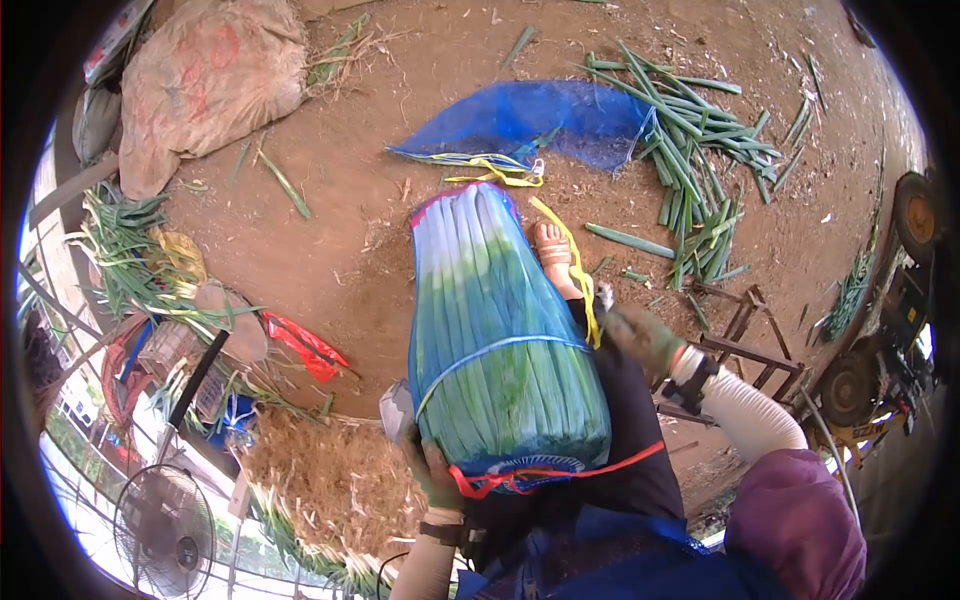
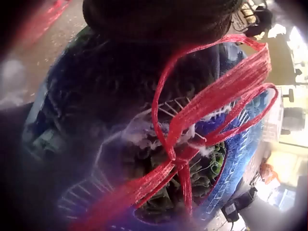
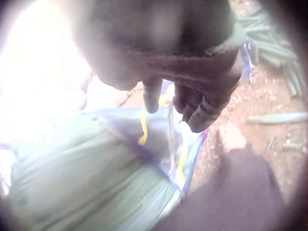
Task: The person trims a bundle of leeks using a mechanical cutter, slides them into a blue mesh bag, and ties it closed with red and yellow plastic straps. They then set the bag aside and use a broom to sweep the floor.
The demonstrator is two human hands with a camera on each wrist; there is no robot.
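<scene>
Bundle of greens point(image 1: 500, 330) rests with left fingers point(image 1: 427, 464) gripping its near rim (right fingers point(image 3: 153, 94): cannot tell), open dirt point(image 1: 340, 220) beyond.

The net-bagged bundle of green stalks point(image 1: 500, 330) is covering most of the left hand point(image 1: 432, 472), hiding its fingers. The right wrist view is blurring and glaring white at its left. It is not showing whether the right hand point(image 3: 192, 82) is pinching the yellow strap point(image 3: 143, 130).
</scene>
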